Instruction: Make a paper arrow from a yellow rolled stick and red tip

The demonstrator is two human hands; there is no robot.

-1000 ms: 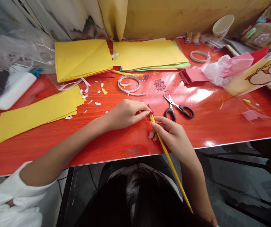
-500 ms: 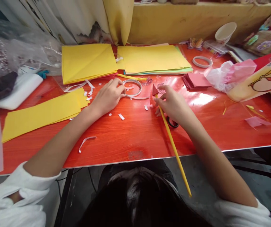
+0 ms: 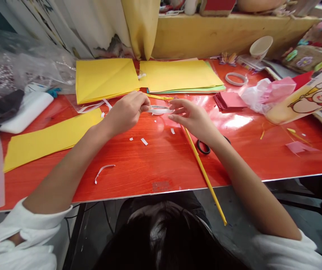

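A narrow roll of tape (image 3: 161, 111) is pinched at its left side by my left hand (image 3: 128, 112), tilted so that it shows nearly edge-on. My right hand (image 3: 191, 118) hovers at the roll's right end, thumb and fingers apart; I cannot tell whether a fingertip touches the tape. Below my right hand a thin yellow stick (image 3: 203, 170) lies on the red table (image 3: 149, 168), its lower end jutting past the front edge. My right hand hides its upper end. Black scissor handles (image 3: 203, 147) show partly beneath my right wrist.
Yellow paper stacks (image 3: 107, 80) lie behind and to the left. Dark red paper squares (image 3: 230, 102), another tape roll (image 3: 236, 79) and a patterned cup (image 3: 304, 95) are on the right. White scraps (image 3: 144, 141) dot the table. A plastic bag with beads (image 3: 0, 71) sits far left.
My right hand has let go of the yellow stick and moved left to the tape roll. My left hand has lifted and tilted the roll, which lay flatter before.
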